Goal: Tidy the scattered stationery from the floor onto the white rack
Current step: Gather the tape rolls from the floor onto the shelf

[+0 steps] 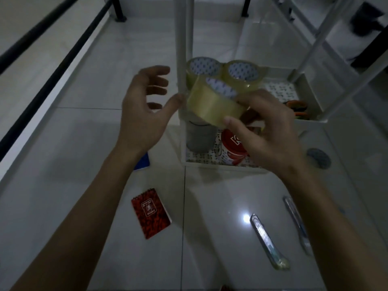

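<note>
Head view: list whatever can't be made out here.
- Blue item, head view: mostly hidden behind the left forearm; identity unclear.
- Red tub on the white rack: label partly covered by the right hand holding the tape roll.
- Dark shape, top right: blurred.
- Red object: cut off by the bottom edge.

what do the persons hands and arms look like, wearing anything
Both forearms are bare up to the frame's bottom edge, with no sleeves in view. The left hand and right hand have no gloves, and no rings, watch or bracelets are visible. Dim lighting hides finer detail.
</note>
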Action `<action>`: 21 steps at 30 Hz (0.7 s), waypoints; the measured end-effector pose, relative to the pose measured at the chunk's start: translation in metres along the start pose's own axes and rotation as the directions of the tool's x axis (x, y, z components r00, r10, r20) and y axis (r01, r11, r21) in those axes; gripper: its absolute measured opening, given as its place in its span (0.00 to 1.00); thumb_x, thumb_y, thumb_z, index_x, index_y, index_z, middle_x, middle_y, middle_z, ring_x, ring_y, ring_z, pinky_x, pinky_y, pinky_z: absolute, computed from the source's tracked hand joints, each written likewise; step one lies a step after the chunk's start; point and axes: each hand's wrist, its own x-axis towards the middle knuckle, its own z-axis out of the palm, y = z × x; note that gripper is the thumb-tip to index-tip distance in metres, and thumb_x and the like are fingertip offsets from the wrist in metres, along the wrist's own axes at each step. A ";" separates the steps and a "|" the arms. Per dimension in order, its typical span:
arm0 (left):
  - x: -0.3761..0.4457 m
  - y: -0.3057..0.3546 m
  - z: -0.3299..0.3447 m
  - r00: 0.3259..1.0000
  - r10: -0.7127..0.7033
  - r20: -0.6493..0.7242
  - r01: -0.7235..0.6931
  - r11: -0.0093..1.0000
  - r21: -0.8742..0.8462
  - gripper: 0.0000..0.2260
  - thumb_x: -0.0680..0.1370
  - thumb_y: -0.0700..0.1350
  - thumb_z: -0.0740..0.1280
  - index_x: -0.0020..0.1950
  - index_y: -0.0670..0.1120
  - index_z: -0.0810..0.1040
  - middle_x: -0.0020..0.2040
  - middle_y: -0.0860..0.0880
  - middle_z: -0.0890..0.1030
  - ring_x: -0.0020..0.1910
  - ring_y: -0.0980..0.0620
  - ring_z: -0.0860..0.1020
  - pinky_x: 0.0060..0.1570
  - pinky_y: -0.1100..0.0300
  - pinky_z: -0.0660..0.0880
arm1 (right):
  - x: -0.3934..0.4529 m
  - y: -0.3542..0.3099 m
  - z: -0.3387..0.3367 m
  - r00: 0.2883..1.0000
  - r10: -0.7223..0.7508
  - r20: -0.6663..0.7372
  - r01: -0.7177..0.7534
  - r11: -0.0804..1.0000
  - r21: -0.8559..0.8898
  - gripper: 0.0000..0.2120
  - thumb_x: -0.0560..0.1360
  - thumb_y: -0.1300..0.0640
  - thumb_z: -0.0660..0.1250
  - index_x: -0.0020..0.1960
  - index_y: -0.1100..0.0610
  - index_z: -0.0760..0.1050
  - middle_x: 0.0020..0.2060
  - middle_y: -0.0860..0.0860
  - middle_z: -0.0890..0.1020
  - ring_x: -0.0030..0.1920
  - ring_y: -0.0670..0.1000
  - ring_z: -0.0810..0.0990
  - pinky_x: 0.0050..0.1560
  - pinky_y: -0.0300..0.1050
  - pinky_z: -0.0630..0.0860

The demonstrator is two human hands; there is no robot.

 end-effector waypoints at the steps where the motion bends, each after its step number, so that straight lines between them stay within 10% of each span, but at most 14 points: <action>1: 0.006 -0.005 0.006 0.999 -0.027 0.043 0.027 1.000 -0.006 0.20 0.78 0.49 0.73 0.68 0.50 0.75 0.61 0.50 0.79 0.58 0.58 0.79 0.51 0.64 0.80 | 0.007 0.001 0.000 1.000 -0.008 -0.022 0.007 0.999 -0.045 0.15 0.77 0.54 0.74 0.58 0.63 0.82 0.52 0.51 0.80 0.48 0.51 0.80 0.46 0.45 0.80; 4: 0.015 -0.019 0.022 0.978 -0.095 0.187 0.109 0.992 -0.067 0.22 0.78 0.46 0.72 0.72 0.50 0.75 0.66 0.50 0.78 0.64 0.59 0.78 0.61 0.55 0.80 | 0.031 0.005 0.007 0.997 -0.008 -0.074 -0.003 0.989 -0.151 0.15 0.77 0.53 0.72 0.58 0.62 0.82 0.53 0.56 0.81 0.45 0.50 0.78 0.45 0.44 0.78; 10: 0.015 -0.030 0.036 0.972 -0.108 0.211 0.106 0.994 0.024 0.16 0.82 0.42 0.68 0.70 0.48 0.77 0.58 0.63 0.78 0.53 0.77 0.75 0.53 0.79 0.72 | 0.080 0.023 0.034 0.999 -0.003 -0.043 -0.008 0.970 -0.245 0.14 0.78 0.55 0.69 0.60 0.61 0.81 0.56 0.59 0.80 0.51 0.57 0.80 0.51 0.49 0.77; 21: 0.005 -0.030 0.041 0.980 -0.113 0.163 0.115 0.993 -0.005 0.18 0.83 0.42 0.67 0.74 0.45 0.74 0.58 0.71 0.74 0.54 0.83 0.72 0.55 0.80 0.70 | 0.106 0.036 0.058 0.999 -0.009 0.033 0.017 0.966 -0.259 0.16 0.78 0.65 0.62 0.62 0.59 0.82 0.58 0.58 0.81 0.56 0.55 0.80 0.48 0.42 0.71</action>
